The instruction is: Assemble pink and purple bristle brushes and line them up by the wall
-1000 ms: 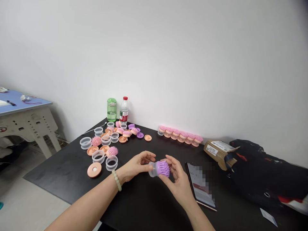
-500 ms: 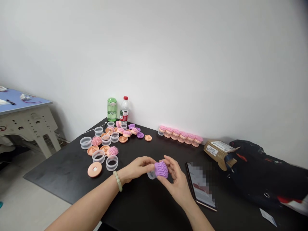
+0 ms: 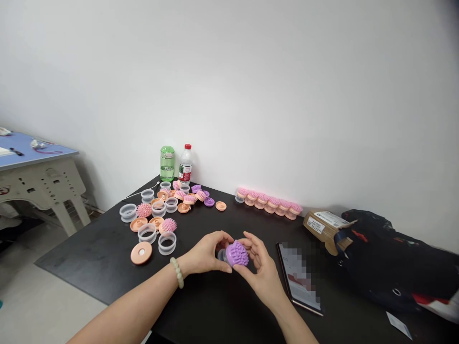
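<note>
Between my two hands is a purple scalp massager brush (image 3: pixel 237 254), its soft bristles turned toward the right. A clear plastic ring (image 3: pixel 222 256) sits against the brush's left side. My left hand (image 3: pixel 205 253) curls around the ring and the brush's left edge, thumb below and fingers above. On the other side, the thumb and fingers of my right hand (image 3: pixel 261 270) close on the bristle side. Part of the ring is hidden behind my left fingers.
Loose clear rings (image 3: pixel 167 243), orange discs (image 3: pixel 141 252) and pink bristle heads (image 3: pixel 168 225) lie at left. Finished-looking pink brushes (image 3: pixel 272 205) line the wall. A phone (image 3: pixel 299 279), a cardboard package (image 3: pixel 324 227) and a dark bag (image 3: pixel 387 263) are right; two bottles (image 3: pixel 167 164) stand behind.
The purple brush has turned so its rim shows more and its bristles face me more. My left thumb has moved down from the brush's side to below it.
</note>
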Motion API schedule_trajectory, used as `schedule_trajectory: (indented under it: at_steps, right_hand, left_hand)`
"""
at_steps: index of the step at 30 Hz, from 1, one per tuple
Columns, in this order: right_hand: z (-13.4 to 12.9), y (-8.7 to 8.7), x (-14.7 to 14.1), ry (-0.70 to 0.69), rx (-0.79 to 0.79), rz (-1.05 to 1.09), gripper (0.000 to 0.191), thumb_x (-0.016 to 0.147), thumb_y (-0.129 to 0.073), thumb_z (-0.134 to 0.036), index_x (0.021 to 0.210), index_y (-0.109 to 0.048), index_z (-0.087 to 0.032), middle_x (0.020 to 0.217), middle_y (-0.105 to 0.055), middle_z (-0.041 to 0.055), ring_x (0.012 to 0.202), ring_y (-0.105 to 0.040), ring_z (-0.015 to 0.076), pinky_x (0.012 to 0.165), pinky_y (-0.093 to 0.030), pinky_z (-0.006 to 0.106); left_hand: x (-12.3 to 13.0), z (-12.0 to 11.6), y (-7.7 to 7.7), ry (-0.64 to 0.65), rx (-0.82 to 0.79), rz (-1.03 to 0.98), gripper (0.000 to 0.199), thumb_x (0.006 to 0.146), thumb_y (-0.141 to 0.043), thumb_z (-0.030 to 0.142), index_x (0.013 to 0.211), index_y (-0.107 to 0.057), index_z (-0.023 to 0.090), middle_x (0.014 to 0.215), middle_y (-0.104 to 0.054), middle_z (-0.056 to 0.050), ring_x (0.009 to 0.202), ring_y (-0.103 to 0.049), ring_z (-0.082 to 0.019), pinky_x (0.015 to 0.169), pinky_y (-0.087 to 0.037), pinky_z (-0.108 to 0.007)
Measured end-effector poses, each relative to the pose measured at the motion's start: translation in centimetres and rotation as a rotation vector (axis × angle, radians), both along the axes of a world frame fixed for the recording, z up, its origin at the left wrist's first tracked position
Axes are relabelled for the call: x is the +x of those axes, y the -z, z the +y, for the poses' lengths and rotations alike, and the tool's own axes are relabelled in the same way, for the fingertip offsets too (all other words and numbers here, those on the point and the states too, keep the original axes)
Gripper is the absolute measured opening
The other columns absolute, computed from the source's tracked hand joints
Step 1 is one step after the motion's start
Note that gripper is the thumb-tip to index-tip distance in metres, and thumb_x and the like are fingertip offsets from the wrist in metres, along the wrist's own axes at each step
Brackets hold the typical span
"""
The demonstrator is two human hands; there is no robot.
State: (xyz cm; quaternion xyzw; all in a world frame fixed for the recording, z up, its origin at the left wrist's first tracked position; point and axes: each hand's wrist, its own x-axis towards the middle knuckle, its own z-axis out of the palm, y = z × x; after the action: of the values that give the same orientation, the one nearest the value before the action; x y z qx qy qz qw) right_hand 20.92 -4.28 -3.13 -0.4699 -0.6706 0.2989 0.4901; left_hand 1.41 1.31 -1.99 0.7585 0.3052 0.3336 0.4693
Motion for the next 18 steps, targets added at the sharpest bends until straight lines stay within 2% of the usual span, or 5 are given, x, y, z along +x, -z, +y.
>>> schedule_trajectory:
  at_steps: [6, 9, 11, 14, 18]
  right_hand:
    - [0.4, 0.4, -0.1, -0.03, 0.011, 0.002, 0.066, 0.08, -0.073, -0.027, 0.138, -0.042, -0.028, 0.119, -0.066, 0.0081, 0.11, -0.066, 0.025, 0.097, -0.054, 0.042]
    - [1.6, 1.2, 0.1, -0.046, 0.045, 0.105, 0.058, 0.089, -0.063, -0.04, 0.14, -0.038, -0.026, 0.125, -0.064, 0.0127, 0.111, -0.066, 0.0264, 0.093, -0.056, 0.043]
    - [2.9, 1.8, -0.1, 0.032, 0.04, 0.106, 0.049, 0.094, -0.053, -0.044, 0.136, -0.042, -0.023, 0.123, -0.065, 0.0145, 0.109, -0.067, 0.0271, 0.09, -0.057, 0.043]
    - [5.3, 2.4, -1.4, 0.145, 0.038, -0.173, 0.038, 0.095, -0.048, -0.04, 0.127, -0.049, -0.02, 0.118, -0.067, 0.0147, 0.104, -0.069, 0.0263, 0.086, -0.059, 0.041]
    - [9.8, 1.7, -4.2, 0.125, 0.153, -0.599, 0.043, 0.087, -0.053, -0.023, 0.13, -0.051, -0.018, 0.131, -0.06, 0.0145, 0.122, -0.057, 0.0269, 0.103, -0.049, 0.043]
  left_hand:
    - [0.1, -0.7, -0.4, -0.109, 0.061, 0.033, 0.063, 0.054, -0.088, 0.021, 0.112, -0.064, 0.022, 0.099, -0.066, -0.004, 0.092, -0.059, -0.026, 0.082, -0.042, -0.035]
    - [0.1, -0.8, -0.9, -0.088, -0.141, -0.237, 0.05, 0.06, -0.085, 0.023, 0.106, -0.065, 0.02, 0.098, -0.066, -0.004, 0.09, -0.059, -0.022, 0.079, -0.043, -0.032]
    - [0.1, -0.8, -1.3, -0.107, -0.3, -0.455, 0.048, 0.061, -0.084, 0.024, 0.104, -0.062, 0.02, 0.097, -0.065, -0.004, 0.091, -0.059, -0.022, 0.08, -0.044, -0.031]
    - [0.0, -0.7, -1.4, -0.241, -0.409, -0.655, 0.049, 0.058, -0.084, 0.024, 0.1, -0.058, 0.02, 0.094, -0.063, -0.002, 0.09, -0.059, -0.02, 0.079, -0.045, -0.03]
    - [-0.2, 0.1, -0.7, -0.508, -0.405, -0.689, 0.049, 0.056, -0.084, 0.021, 0.096, -0.057, 0.021, 0.089, -0.063, -0.001, 0.085, -0.059, -0.019, 0.077, -0.046, -0.029]
